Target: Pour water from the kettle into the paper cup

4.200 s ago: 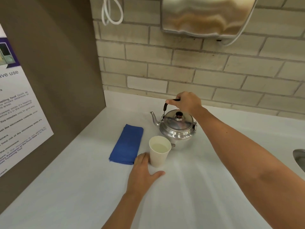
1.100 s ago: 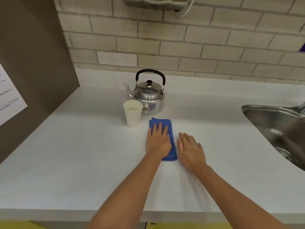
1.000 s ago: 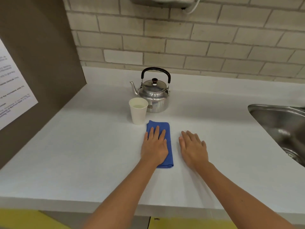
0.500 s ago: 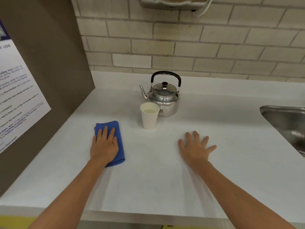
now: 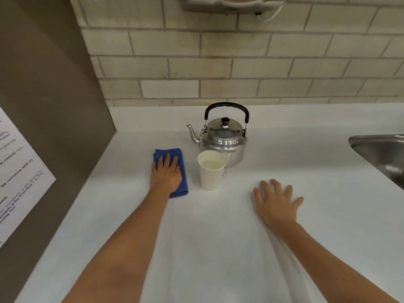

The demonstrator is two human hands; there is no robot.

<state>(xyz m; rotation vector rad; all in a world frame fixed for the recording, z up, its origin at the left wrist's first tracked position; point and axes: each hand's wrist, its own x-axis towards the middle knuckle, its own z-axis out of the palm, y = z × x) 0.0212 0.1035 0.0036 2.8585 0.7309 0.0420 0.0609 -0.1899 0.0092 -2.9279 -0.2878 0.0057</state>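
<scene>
White counter [image 5: 218, 248], bare between right hand [image 5: 276, 204] and sink [image 5: 376, 147] edge

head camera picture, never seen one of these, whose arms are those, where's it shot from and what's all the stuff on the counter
There is no machine here. A person wears a wide-angle camera on the head, looking forward and down, so the two bare arms coming in from the bottom are their own.

On the white counter stands a metal kettle, upright, lid on, spout pointing left. Just in front of it is a paper cup with water in it. To the cup's left lies a folded blue cloth.

The left hand lies flat on the cloth. The right hand is spread open, flat over the bare counter. Neither grips anything. A steel sink shows at the right edge, and a printed notice hangs on the left.
</scene>
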